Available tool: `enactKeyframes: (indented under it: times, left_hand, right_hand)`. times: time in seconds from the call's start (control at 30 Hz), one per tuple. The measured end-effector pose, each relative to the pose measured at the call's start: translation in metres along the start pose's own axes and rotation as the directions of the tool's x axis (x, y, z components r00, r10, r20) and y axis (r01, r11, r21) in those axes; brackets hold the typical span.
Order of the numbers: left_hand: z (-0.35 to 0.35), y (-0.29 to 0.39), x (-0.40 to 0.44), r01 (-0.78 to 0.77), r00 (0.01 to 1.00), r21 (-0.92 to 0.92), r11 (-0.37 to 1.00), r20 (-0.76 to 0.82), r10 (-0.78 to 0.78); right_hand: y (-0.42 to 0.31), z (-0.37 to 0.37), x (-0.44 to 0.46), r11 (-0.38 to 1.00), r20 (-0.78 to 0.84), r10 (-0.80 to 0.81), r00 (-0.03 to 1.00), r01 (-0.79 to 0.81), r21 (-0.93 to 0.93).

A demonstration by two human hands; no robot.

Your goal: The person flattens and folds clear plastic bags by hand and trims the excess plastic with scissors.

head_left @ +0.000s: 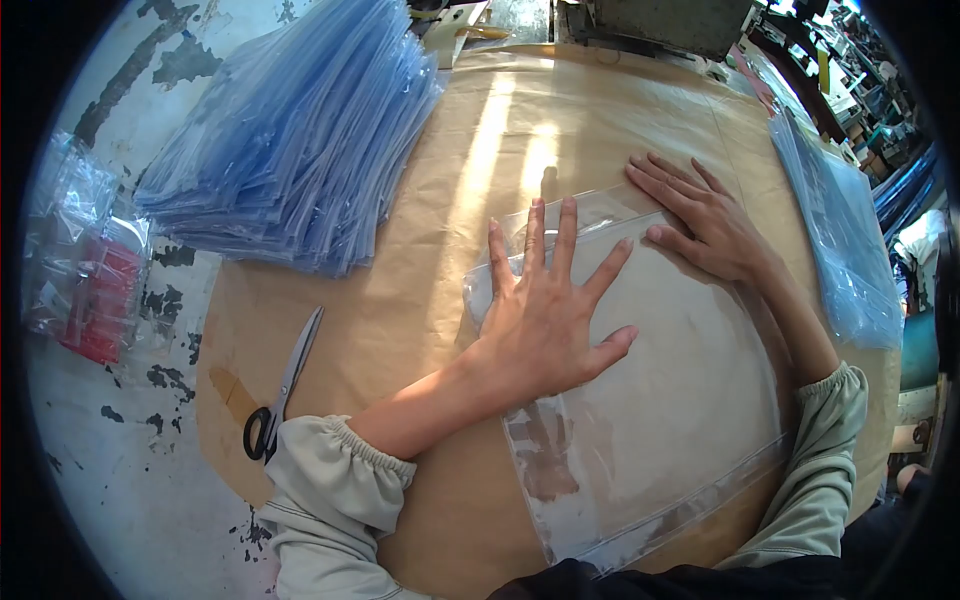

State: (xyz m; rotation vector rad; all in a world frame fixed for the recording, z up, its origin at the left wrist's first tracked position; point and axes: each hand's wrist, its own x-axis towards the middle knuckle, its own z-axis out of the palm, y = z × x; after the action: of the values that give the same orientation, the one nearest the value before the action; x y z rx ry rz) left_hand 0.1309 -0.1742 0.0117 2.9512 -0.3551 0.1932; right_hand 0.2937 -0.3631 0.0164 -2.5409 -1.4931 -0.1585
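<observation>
A clear plastic bag [680, 400] lies on the brown paper sheet [420, 330] before me. My left hand [545, 325] is over the bag's left part, fingers spread, with nothing held. At the bag's top right edge, my right hand [705, 225] rests flat with its fingers stretched out, partly on the brown paper. Both hands are bare below elastic grey sleeve cuffs.
Scissors [290, 385] with black handles lie at the left. A tall stack of bluish plastic bags [300, 140] stands at the upper left. Red and clear packets [105, 290] are at the far left. More bluish plastic [845, 240] lies at the right edge.
</observation>
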Motion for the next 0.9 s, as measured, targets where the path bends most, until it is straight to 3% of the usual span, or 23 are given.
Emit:
enactKeyframes:
  times: [0.13,0.3,0.4,0.47,0.53,0.6,0.67,0.8,0.9]
  left_hand:
    - [0.001,-0.015,0.003,0.077,0.992,-0.043,0.996,-0.098,-0.081]
    - [0.000,-0.039,0.011,0.045,0.995,0.017,0.999,-0.088,-0.043]
    - [0.000,-0.051,0.013,-0.052,0.996,0.018,0.998,-0.068,0.053]
    - [-0.001,-0.048,0.008,-0.002,0.995,0.151,0.989,-0.097,0.016]
    - [-0.001,-0.043,0.001,0.031,0.993,0.222,0.975,-0.117,-0.005]
    - [-0.015,-0.019,-0.020,-0.008,0.999,0.170,0.985,-0.048,0.017]
    - [0.001,-0.011,-0.042,-0.053,0.997,0.036,0.998,-0.056,0.055]
    - [0.009,-0.018,-0.038,-0.081,0.984,0.071,0.994,-0.154,0.092]
    - [0.008,-0.022,-0.033,-0.118,0.985,0.083,0.990,-0.114,0.127]
  right_hand:
    - [-0.005,-0.002,-0.003,0.996,0.020,0.089,0.996,-0.088,-0.026]
    - [-0.012,0.006,-0.008,0.980,-0.063,0.183,0.981,-0.187,-0.074]
    - [-0.020,0.007,-0.015,0.966,-0.134,0.160,0.978,-0.183,-0.182]
    - [-0.045,-0.003,-0.025,0.956,-0.133,0.098,0.986,-0.130,-0.261]
    - [-0.075,-0.007,-0.038,0.975,-0.100,0.113,0.988,-0.130,-0.180]
    - [-0.110,-0.011,-0.057,0.986,-0.032,0.119,0.992,-0.122,-0.116]
    - [-0.114,-0.001,-0.065,0.993,-0.023,0.081,0.996,-0.082,-0.087]
    - [-0.113,0.005,-0.064,0.995,-0.011,0.067,0.998,-0.068,-0.069]
    - [-0.103,0.009,-0.055,0.995,-0.041,0.060,0.997,-0.063,-0.080]
